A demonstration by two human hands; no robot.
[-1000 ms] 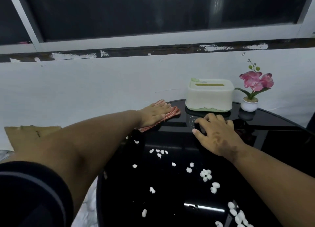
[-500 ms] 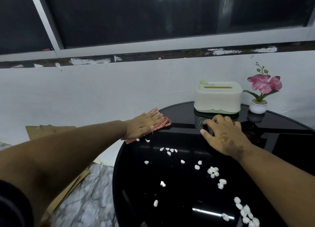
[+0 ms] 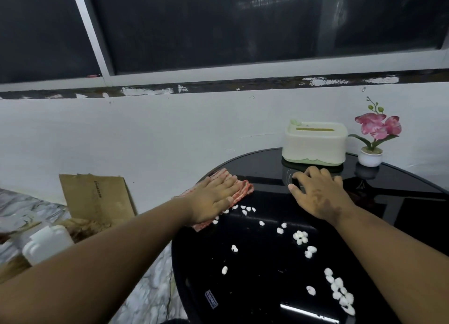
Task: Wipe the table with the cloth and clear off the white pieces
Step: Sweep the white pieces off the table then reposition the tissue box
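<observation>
A round black glossy table (image 3: 255, 287) fills the lower right. My left hand (image 3: 213, 197) lies flat, palm down, pressing a red-and-white striped cloth (image 3: 244, 188) onto the table's far left edge. Part of the cloth hangs over the rim. Several small white pieces (image 3: 301, 236) are scattered over the table top, some right at the cloth's near edge, more in a cluster at the lower right. My right hand (image 3: 318, 195) rests on the table with fingers spread, just in front of the tissue box, holding nothing.
A cream and green tissue box (image 3: 314, 142) and a small white pot with a pink orchid (image 3: 371, 153) stand at the table's back edge by the white wall. On the marble floor to the left lie cardboard (image 3: 97, 197) and a white plastic bottle (image 3: 46, 243).
My left hand has slid the cloth toward me along the table's left edge, reaching the nearest white pieces. The view has swung left. My right hand stays in place.
</observation>
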